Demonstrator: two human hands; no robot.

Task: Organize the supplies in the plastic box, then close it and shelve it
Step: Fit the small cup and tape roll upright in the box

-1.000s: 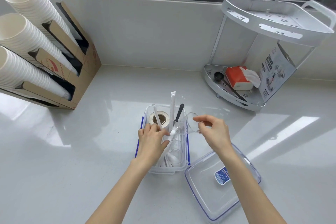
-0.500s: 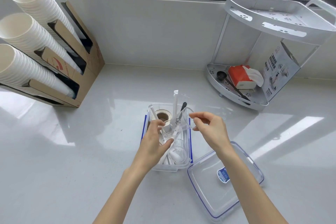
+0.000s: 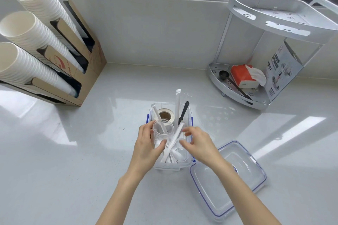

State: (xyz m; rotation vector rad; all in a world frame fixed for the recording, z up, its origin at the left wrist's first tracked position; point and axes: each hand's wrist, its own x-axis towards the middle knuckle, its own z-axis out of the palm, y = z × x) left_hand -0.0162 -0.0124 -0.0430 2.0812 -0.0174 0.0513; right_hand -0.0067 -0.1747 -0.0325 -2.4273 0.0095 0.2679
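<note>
A clear plastic box (image 3: 170, 166) with blue clips stands open on the white counter. Inside are a roll of tape (image 3: 165, 115), wrapped straws (image 3: 177, 107), a black knife (image 3: 183, 112) and white spoons. My left hand (image 3: 147, 147) is wrapped around a clear plastic cup (image 3: 162, 130) held upright over the box's left side. My right hand (image 3: 198, 144) hovers over the box's right side, fingers spread and empty. The box's clear lid (image 3: 228, 177) with a blue seal lies upside down to the right.
A cardboard dispenser (image 3: 78, 67) with three stacks of paper cups stands at the back left. A white two-tier corner shelf (image 3: 278, 27) stands at the back right, holding a tissue pack (image 3: 243, 76), a black scoop and a carton.
The clear cup passed from my right hand to my left hand and now stands upright over the box's left side. My right hand let go and opened.
</note>
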